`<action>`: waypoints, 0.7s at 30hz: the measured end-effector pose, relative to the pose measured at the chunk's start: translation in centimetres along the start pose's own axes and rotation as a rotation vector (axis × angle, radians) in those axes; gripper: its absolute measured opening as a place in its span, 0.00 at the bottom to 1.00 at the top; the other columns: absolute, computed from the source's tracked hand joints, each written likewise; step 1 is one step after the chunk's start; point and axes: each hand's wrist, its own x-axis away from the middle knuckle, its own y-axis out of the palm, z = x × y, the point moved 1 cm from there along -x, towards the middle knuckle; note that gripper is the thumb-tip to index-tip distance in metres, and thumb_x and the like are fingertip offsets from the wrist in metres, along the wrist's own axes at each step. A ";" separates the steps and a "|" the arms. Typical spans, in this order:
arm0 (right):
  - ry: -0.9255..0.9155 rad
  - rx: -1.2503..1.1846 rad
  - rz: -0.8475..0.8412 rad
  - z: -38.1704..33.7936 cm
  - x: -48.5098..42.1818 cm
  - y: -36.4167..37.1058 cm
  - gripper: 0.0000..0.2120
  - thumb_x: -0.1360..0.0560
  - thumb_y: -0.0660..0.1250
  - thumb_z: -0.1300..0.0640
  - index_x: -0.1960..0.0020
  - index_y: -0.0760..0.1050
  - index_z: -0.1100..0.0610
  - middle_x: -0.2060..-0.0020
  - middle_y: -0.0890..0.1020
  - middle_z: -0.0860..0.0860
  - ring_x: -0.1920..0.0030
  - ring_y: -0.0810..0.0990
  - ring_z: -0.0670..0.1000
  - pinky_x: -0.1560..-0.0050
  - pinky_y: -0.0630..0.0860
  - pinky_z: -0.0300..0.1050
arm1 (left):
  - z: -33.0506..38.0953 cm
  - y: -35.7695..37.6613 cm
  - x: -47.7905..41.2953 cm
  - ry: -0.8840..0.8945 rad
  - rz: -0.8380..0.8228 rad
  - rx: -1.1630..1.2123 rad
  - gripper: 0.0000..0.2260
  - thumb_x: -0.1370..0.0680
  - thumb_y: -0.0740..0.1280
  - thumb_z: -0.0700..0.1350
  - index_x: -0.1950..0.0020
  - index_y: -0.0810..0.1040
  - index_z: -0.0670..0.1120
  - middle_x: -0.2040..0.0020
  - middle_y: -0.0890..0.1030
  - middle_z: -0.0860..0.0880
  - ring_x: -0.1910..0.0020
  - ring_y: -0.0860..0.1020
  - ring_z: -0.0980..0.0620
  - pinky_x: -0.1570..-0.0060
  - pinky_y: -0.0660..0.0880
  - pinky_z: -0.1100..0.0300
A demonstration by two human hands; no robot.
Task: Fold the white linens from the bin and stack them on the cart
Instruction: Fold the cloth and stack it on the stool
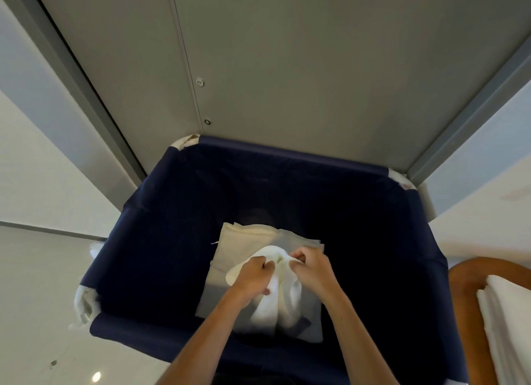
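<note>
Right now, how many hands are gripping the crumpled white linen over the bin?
2. The left hand grips the left side of the crumpled linen, the right hand pinches its right side, both above the navy bin.

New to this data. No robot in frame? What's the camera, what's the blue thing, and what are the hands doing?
There is no robot here. A single wide-angle camera worn on a person's head looks down at their bare hands. The blue thing is a navy fabric bin, with flat pale linens lying at its bottom. The left hand and right hand both grip a bunched white linen above them. At the right edge, a stack of folded white linens sits on a brown surface, probably the cart.
</note>
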 end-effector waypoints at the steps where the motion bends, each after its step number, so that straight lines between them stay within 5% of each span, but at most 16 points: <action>1: -0.015 0.003 -0.015 -0.2 0.0 0.3 0.06 0.26 0.63 0.61 0.55 0.77 0.52 0.62 0.79 0.43 0.61 0.77 0.42 0.64 0.72 0.33 | 0.2 0.1 0.1 0.006 -0.007 0.043 0.10 0.17 0.55 0.43 0.55 0.72 0.44 0.60 0.74 0.49 0.65 0.76 0.54 0.68 0.75 0.65; 8: -0.090 0.082 -0.135 -0.9 0.0 0.9 0.15 0.28 0.67 0.62 0.41 0.75 0.57 0.50 0.78 0.47 0.50 0.75 0.45 0.53 0.74 0.35 | 0.7 0.0 0.1 -0.027 -0.019 0.275 0.07 0.21 0.60 0.36 0.54 0.78 0.38 0.59 0.78 0.45 0.61 0.79 0.50 0.65 0.79 0.63; 12: -0.123 0.186 -0.257 -0.9 0.2 1.5 0.29 0.30 0.71 0.60 0.32 0.63 0.54 0.38 0.67 0.48 0.49 0.71 0.45 0.62 0.67 0.30 | 0.9 0.0 -0.2 -0.104 0.004 0.405 0.05 0.25 0.63 0.34 0.54 0.79 0.37 0.57 0.81 0.41 0.56 0.81 0.46 0.62 0.79 0.59; 17: -0.212 0.251 -0.043 -0.7 0.0 2.3 0.18 0.25 0.64 0.65 0.38 0.66 0.55 0.41 0.71 0.49 0.51 0.71 0.46 0.62 0.67 0.33 | 0.5 0.4 -0.8 -0.203 0.030 0.555 0.09 0.26 0.66 0.38 0.46 0.78 0.41 0.51 0.80 0.43 0.50 0.78 0.49 0.60 0.76 0.59; 21: -0.281 0.116 0.041 -0.4 -0.1 1.8 0.06 0.26 0.63 0.62 0.52 0.72 0.52 0.53 0.76 0.46 0.57 0.74 0.44 0.61 0.71 0.34 | 0.2 -0.2 -0.6 -0.285 -0.013 0.729 0.04 0.25 0.67 0.43 0.51 0.78 0.44 0.60 0.77 0.46 0.57 0.77 0.49 0.59 0.77 0.54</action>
